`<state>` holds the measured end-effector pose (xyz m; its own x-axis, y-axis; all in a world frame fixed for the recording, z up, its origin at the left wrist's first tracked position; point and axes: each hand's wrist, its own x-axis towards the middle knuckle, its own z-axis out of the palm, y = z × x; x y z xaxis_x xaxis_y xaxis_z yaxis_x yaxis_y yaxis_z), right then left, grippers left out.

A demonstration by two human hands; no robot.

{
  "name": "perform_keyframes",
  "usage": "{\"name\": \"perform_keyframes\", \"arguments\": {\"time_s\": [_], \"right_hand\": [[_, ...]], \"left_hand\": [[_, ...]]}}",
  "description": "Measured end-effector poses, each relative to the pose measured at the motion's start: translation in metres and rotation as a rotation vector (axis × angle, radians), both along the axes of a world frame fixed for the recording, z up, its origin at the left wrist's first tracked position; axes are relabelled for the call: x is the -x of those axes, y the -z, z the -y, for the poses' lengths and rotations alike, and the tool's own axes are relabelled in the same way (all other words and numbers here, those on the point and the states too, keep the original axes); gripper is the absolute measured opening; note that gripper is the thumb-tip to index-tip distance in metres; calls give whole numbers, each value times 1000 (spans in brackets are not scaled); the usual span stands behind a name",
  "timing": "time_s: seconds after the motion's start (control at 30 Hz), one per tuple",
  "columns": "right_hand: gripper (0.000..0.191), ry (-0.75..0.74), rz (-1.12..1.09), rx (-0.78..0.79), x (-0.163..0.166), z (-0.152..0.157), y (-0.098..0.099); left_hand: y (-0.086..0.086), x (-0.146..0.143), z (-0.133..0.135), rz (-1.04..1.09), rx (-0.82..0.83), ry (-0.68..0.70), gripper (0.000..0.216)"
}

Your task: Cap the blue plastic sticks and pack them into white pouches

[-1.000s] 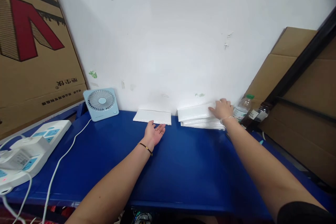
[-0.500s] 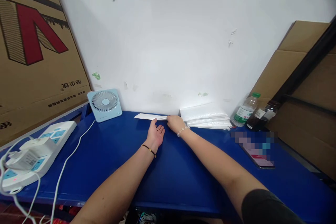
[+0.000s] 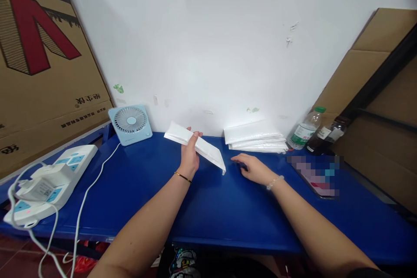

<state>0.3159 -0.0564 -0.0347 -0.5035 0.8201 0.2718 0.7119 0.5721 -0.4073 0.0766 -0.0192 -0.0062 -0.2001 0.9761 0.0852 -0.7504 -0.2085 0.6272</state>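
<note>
My left hand [image 3: 190, 153] is closed round a long flat white packet [image 3: 208, 151], thumb on its near face and fingertips behind its upper edge. The packet slants down to the right, with a small flap bent down at its lower right corner. Just right of that corner hovers my right hand [image 3: 252, 167], holding nothing, its index finger stretched out and apart from the packet. Beyond it, a stack of similar white packets [image 3: 254, 132] lies against the wall.
A light blue fan [image 3: 131, 124] and a white power strip [image 3: 55, 182] with plugs and cables are on the left of the blue table [image 3: 224, 221]. A clear bottle [image 3: 306, 130], a dark bottle [image 3: 325, 137] and a phone [image 3: 314, 178] stand or lie at right.
My left hand has gone from palm-up beside the packet to gripping it, bringing it nearer and tilting it. My right hand has let go of it and moved right, towards me.
</note>
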Motion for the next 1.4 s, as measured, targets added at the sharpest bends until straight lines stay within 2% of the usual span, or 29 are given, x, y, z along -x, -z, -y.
{"name": "perform_keyframes", "arguments": {"time_s": [0.07, 0.13, 0.23, 0.3, 0.37, 0.47, 0.53, 0.77, 1.1, 1.17, 1.2, 1.3, 1.33, 1.4], "right_hand": [[55, 9, -85, 92, -8, 1, 2], [76, -4, -159, 156, -7, 1, 6], [107, -32, -197, 209, 11, 0, 15], [116, -15, -188, 187, 26, -2, 21], [105, 2, -184, 132, 39, -3, 24], [59, -32, -155, 64, 47, -4, 22], [44, -45, -101, 48, 46, -3, 20], [51, -12, 19, 95, 37, -1, 17], [57, -30, 55, 84, 36, 1, 13], [56, -30, 60, 76, 37, 2, 14], [56, -33, 65, 72, 37, 2, 15], [59, -43, 57, 25, 39, 1, 13], [58, -31, 30, -8, 37, 0, 12], [49, 70, -87, -116, 26, -5, 7]], "left_hand": [[-7, 1, 6, -63, -75, 34, 54], [-11, 1, 10, -137, -138, 39, 55], [-12, 1, 15, -203, -203, 41, 55], [-11, 0, 17, -224, -231, 43, 55], [-12, 0, 19, -255, -264, 46, 55], [-18, 7, 21, -349, -332, 72, 56], [-27, 17, 22, -432, -387, 103, 58], [-62, 53, 33, -579, -513, 100, 66], [-81, 92, 44, -696, -669, -87, 74], [-81, 99, 43, -856, -639, -165, 76], [-80, 102, 41, -1000, -594, -229, 78], [-69, 110, 26, -1602, -336, -376, 82], [-63, 111, 19, -1806, -228, -349, 82], [-48, 114, 3, -2151, -20, -129, 81]]}}
